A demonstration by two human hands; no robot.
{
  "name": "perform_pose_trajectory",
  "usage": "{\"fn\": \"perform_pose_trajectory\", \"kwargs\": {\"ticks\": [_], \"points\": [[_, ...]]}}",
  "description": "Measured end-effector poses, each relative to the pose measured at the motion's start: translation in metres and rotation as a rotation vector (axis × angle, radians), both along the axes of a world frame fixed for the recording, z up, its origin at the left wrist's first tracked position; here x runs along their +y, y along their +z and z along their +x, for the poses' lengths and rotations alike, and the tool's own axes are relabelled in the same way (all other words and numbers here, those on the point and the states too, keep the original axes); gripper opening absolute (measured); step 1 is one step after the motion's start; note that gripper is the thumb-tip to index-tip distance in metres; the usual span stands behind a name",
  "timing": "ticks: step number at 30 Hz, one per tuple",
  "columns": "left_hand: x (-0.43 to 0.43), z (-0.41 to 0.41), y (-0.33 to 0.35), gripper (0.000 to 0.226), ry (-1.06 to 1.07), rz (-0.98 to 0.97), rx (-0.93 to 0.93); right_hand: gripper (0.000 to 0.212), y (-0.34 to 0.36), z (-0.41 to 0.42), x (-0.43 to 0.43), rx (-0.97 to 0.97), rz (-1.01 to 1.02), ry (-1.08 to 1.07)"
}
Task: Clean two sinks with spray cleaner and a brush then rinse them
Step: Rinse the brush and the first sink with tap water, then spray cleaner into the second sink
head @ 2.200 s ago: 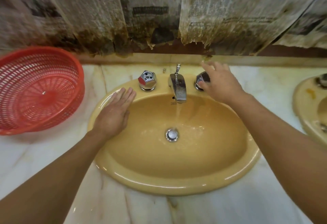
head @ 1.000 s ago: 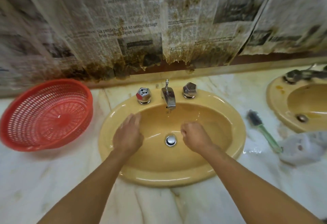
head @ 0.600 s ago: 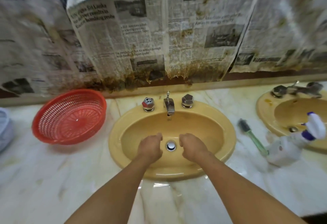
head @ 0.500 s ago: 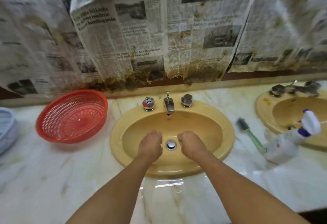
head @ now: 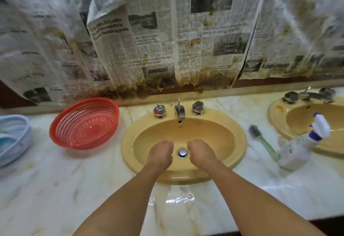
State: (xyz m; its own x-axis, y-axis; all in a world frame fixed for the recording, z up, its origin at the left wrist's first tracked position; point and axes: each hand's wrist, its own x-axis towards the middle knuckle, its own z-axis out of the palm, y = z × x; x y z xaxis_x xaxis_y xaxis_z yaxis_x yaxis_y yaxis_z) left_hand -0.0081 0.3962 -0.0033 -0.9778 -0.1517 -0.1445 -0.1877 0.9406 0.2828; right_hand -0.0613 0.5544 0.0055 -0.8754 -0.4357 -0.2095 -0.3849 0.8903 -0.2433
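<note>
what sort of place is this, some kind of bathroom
Probably a shared washroom or bathroom. A yellow sink and a second sink sit in one marble counter, with chrome taps behind the bowl. A spray bottle and brush lie between them.

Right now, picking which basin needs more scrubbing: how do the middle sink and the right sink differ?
The middle sink has a clean-looking rim; the right sink has a brownish stain by its taps. The spray bottle head overlaps the right sink, not the middle sink. Both are yellow ovals.
</note>
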Motion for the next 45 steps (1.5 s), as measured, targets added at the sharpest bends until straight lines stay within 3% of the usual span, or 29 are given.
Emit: {"fn": "perform_pose_trajectory", "kwargs": {"ticks": [4, 7, 8, 10, 13, 15, 17, 19, 21, 22, 24, 28, 32, 34, 37, 40, 43, 45], "points": [[-0.002, -0.002, -0.006, 0.031, -0.028, 0.014, -0.054, 0.029, -0.003, 0.003, -0.004, -0.044, -0.038, 0.022], [-0.002, 0.000, -0.015, 0.091, -0.136, -0.115, -0.275, 0.083, -0.007, 0.013, 0.000, -0.311, 0.107, 0.040], [0.000, 0.003, -0.017, 0.097, -0.138, -0.146, -0.274, 0.087, -0.007, 0.018, 0.003, -0.317, 0.119, 0.025], [0.005, 0.005, -0.015, 0.088, -0.109, -0.157, -0.194, 0.068, -0.008, 0.021, 0.009, -0.204, 0.063, -0.032], [0.008, 0.004, -0.012, 0.049, -0.015, -0.043, -0.011, 0.023, -0.003, 0.023, 0.017, -0.023, -0.034, -0.101], [0.011, 0.005, -0.008, 0.021, 0.012, 0.006, 0.041, 0.020, -0.005, 0.022, 0.023, 0.015, -0.083, -0.128], [0.018, 0.001, -0.007, 0.013, -0.027, -0.009, 0.022, 0.024, -0.008, 0.020, 0.031, -0.010, -0.142, -0.168], [0.030, -0.005, -0.009, 0.020, -0.085, -0.048, -0.009, 0.047, -0.014, 0.017, 0.044, -0.109, -0.103, -0.170], [0.044, -0.014, -0.014, 0.062, -0.184, -0.069, -0.099, 0.091, -0.013, 0.020, 0.063, -0.210, -0.045, -0.151], [0.053, -0.018, -0.015, 0.079, -0.228, -0.057, -0.138, 0.096, -0.010, 0.021, 0.074, -0.194, -0.087, -0.159], [0.074, -0.029, -0.018, 0.085, -0.245, 0.017, -0.120, 0.085, 0.000, 0.019, 0.100, -0.055, -0.200, -0.191], [0.129, -0.053, -0.020, 0.058, -0.199, 0.179, -0.022, 0.065, 0.027, 0.009, 0.164, 0.333, -0.244, -0.232], [0.201, -0.082, -0.011, 0.028, -0.190, 0.306, 0.003, 0.060, 0.058, -0.011, 0.236, 0.701, -0.307, -0.349], [0.237, -0.097, -0.010, 0.024, -0.144, 0.354, -0.010, 0.065, 0.067, -0.021, 0.271, 0.757, -0.350, -0.418], [0.284, -0.121, -0.015, 0.024, -0.001, 0.462, -0.061, 0.083, 0.062, -0.032, 0.310, 0.669, -0.565, -0.485], [0.321, -0.140, -0.029, 0.032, 0.122, 0.497, -0.084, 0.100, 0.051, -0.039, 0.334, 0.433, -0.807, -0.586], [0.348, -0.152, -0.040, 0.049, 0.259, 0.540, -0.086, 0.106, 0.038, -0.048, 0.352, 0.179, -0.866, -0.608], [0.361, -0.155, -0.044, 0.062, 0.304, 0.534, -0.061, 0.099, 0.029, -0.055, 0.359, 0.082, -0.857, -0.593]]}}
